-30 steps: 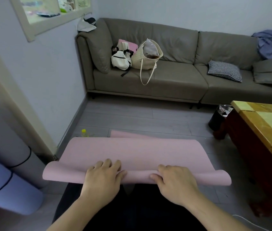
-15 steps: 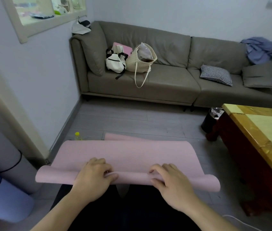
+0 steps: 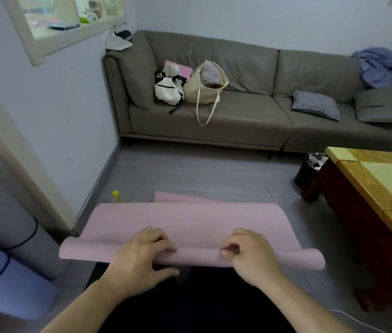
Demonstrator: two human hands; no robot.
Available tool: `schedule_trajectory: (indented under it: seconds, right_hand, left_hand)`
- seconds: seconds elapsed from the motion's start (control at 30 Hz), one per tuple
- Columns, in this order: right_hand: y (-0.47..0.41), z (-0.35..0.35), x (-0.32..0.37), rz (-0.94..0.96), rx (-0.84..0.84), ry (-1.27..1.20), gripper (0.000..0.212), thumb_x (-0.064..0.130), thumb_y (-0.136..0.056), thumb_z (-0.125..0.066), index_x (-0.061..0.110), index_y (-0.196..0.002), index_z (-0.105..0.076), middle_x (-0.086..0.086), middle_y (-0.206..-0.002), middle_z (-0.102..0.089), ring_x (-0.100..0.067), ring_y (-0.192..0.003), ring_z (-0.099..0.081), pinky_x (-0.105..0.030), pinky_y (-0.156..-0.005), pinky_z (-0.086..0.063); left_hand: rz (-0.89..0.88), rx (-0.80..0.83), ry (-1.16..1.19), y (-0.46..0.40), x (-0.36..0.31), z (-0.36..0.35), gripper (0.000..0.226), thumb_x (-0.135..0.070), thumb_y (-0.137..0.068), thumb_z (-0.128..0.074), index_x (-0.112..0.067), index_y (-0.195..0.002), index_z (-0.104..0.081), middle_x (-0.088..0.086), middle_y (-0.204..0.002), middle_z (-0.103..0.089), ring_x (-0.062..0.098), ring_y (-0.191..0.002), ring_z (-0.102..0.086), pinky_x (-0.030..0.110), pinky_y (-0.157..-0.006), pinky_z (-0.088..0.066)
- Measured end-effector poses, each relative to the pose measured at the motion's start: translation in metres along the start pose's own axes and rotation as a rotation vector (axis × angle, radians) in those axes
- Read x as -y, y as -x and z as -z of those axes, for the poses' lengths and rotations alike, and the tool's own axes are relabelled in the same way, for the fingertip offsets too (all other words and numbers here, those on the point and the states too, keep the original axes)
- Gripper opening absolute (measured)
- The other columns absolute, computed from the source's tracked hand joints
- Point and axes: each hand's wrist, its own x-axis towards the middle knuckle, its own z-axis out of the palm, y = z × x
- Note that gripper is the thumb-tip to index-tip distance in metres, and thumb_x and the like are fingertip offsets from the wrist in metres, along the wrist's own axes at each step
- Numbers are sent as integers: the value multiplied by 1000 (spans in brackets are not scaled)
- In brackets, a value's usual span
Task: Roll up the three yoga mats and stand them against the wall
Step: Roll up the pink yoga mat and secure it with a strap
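Note:
A pink yoga mat (image 3: 190,219) lies across the grey floor in front of me, its near end curled into a thin roll. My left hand (image 3: 142,258) grips that roll left of centre, fingers curled over the top and thumb below. My right hand (image 3: 250,255) pinches the roll right of centre. The mat's far end shows as a pink strip behind. At the left wall stand a rolled grey mat (image 3: 17,227) and a rolled pale blue mat (image 3: 5,289), each bound by a dark strap.
A grey sofa (image 3: 250,121) with bags and cushions lines the far wall. A wooden table (image 3: 382,188) with a yellow top stands at the right, a black bin (image 3: 307,171) beside it. A yellow-capped bottle (image 3: 116,197) stands near the left wall. A white cable (image 3: 353,320) lies at the bottom right.
Both hands have curled the mat's near edge tighter, turning the loose fold into a narrow roll. The fingers went from lying flat on the edge to gripping it.

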Motion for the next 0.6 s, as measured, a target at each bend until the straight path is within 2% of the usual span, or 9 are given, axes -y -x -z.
schedule_trajectory:
  seconds: [0.07, 0.13, 0.2, 0.3, 0.5, 0.6]
  right_hand:
    - [-3, 2, -1, -13, 9, -37, 10, 45, -91, -72, 35, -91, -75, 20, -95, -63, -7, -94, -59, -31, -89, -48]
    - [0, 1, -1, 19, 4, -30, 14, 47, -92, -70, 37, -98, -76, 20, -97, -61, -4, -98, -58, -30, -87, -50]
    - [10, 0, -3, 130, -67, -9, 24, 54, -92, -65, 41, -110, -75, 21, -99, -58, -2, -101, -55, -25, -85, -49]
    - [22, 0, -9, 236, -26, 100, 46, 71, -82, -65, 48, -122, -65, 22, -103, -47, -4, -100, -48, -22, -84, -44]
    - [6, 0, -7, 263, -68, 88, 38, 64, -87, -60, 39, -109, -79, 21, -99, -51, -3, -96, -45, -18, -85, -33]
    - [-5, -1, -8, 239, -36, 87, 41, 62, -90, -52, 36, -102, -81, 16, -96, -62, -9, -97, -53, -26, -89, -42]
  left_hand:
    - [3, 51, -50, -3, 4, 0, 41, -62, -71, -80, -39, -103, -70, -25, -105, -55, 0, -98, -49, 15, -83, -41]
    - [-8, 56, -68, -8, 8, -2, 32, -54, -72, -81, -40, -100, -71, -25, -100, -57, -1, -93, -47, 14, -80, -39]
    - [1, 54, -47, -12, 9, -3, 25, -49, -74, -82, -39, -96, -74, -25, -94, -59, -2, -88, -47, 10, -77, -36]
    - [83, 53, 24, -15, 12, -1, 27, -54, -72, -81, -40, -94, -78, -29, -91, -64, -4, -89, -55, 8, -79, -40]
    - [223, 131, 85, -29, 12, 10, 33, -64, -67, -75, -47, -96, -77, -31, -92, -69, -8, -91, -63, 14, -81, -49]
    - [275, 122, 18, -33, 11, 10, 38, -69, -69, -66, -43, -95, -74, -27, -90, -69, -1, -88, -62, 24, -80, -52]
